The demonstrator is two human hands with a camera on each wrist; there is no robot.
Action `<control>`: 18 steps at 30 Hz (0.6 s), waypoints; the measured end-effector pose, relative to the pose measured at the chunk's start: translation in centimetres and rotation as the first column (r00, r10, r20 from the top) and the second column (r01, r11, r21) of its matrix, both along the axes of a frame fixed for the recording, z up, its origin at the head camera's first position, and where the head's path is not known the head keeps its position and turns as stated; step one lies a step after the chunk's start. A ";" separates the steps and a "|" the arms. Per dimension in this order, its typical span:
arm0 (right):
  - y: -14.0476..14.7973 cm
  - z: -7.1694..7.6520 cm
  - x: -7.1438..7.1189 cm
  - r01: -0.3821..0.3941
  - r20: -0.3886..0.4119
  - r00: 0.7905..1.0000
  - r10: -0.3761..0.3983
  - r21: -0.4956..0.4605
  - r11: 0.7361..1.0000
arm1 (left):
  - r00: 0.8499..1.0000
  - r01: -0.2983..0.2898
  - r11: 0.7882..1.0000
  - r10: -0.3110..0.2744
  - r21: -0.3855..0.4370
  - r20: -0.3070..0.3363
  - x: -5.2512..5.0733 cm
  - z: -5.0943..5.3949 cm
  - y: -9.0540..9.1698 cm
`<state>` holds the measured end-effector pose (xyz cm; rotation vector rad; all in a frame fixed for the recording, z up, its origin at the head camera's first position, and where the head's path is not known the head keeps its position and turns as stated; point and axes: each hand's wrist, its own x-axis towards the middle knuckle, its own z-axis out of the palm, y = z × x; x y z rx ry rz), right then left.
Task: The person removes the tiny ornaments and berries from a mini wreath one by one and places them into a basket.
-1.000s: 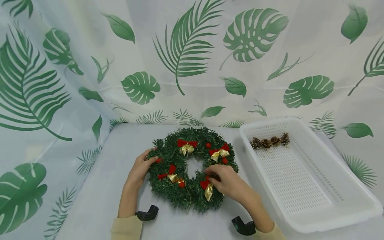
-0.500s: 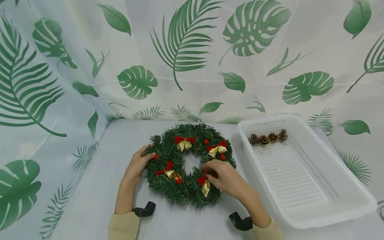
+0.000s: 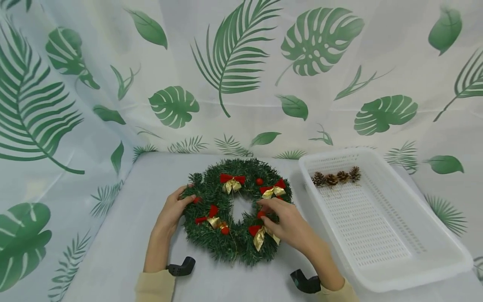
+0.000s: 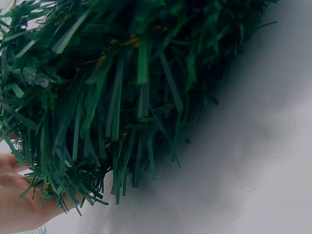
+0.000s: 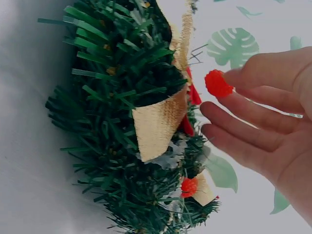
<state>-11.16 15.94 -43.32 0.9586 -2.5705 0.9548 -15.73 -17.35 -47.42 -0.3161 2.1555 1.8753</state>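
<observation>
A green tinsel wreath (image 3: 211,243) lies on the white table, trimmed with red-and-gold bows and small red balls. My left hand (image 3: 171,212) holds its left edge, thumb on top near a red ball (image 3: 197,200); the other fingers are mostly hidden by the greenery. In the left wrist view, tinsel (image 4: 122,97) covers most of that hand. My right hand (image 3: 288,222) is over the wreath's right side. It pinches a small fuzzy red ball (image 5: 218,84) between thumb and fingers, just off the tinsel. Below it sits the lower right bow (image 3: 259,240), its gold tail (image 5: 161,126) sticking out.
On the right stands a white perforated plastic basket (image 3: 407,272). Several pine cones (image 3: 331,179) lie in a row at its far left end. A leaf-printed white curtain (image 3: 241,126) rises behind the table and along the left side.
My right hand has shifted slightly right and away from the lower right bow, showing more of its gold tails. The red ball in its fingers is now in sight. My left hand stays on the wreath.
</observation>
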 end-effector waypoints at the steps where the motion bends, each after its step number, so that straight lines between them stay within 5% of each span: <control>1: 0.0 0.0 0.0 -0.001 -0.019 1.000 0.000 -0.010 1.000 | 1.000 0.000 1.000 0.000 -0.005 -0.002 0.0 0.1 0.0; 8: 0.2 0.4 -0.3 -0.029 -0.086 0.996 0.022 -0.084 0.996 | 1.000 0.004 1.000 -0.004 -0.002 -0.011 0.0 0.3 0.1; 18: 0.7 0.2 -0.2 -0.004 -0.149 0.989 -0.005 -0.062 0.998 | 1.000 0.012 1.000 -0.012 0.012 0.014 0.2 -0.1 0.0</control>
